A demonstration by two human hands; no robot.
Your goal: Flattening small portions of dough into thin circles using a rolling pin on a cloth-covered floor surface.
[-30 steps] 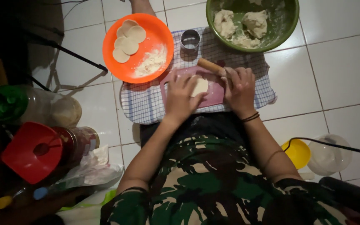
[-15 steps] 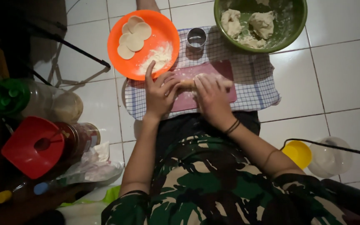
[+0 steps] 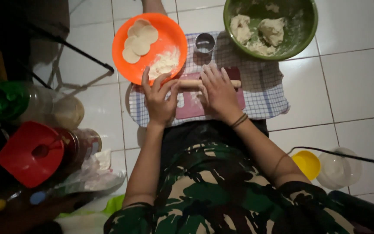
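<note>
1. Near the centre of the frame, the left hand [image 3: 160, 99] and the right hand [image 3: 218, 92] lie flat, with fingers stretched out and not closed, on a pale wooden rolling pin [image 3: 195, 83].
2. The rolling pin lies sideways across a small reddish cutting board [image 3: 191, 106]. Whether dough is under the pin cannot be told, because the hands cover that place.
3. The board rests on a blue-and-white checked cloth [image 3: 262, 97], spread on the white tiled floor [image 3: 360, 82].
4. Just above the left hand stands an orange round plastic plate [image 3: 169, 30] with flat dough discs [image 3: 139, 38] and a heap of white flour [image 3: 165, 65].
5. A small metal cup [image 3: 204, 43] stands above the pin, between the plate and a green bowl [image 3: 299, 26] with lumps of dough [image 3: 256, 30] in the upper right.
6. At the left edge are a red lid [image 3: 29, 154] and jars [image 3: 66, 112]; at the lower right, a yellow cup [image 3: 307, 164].
</note>
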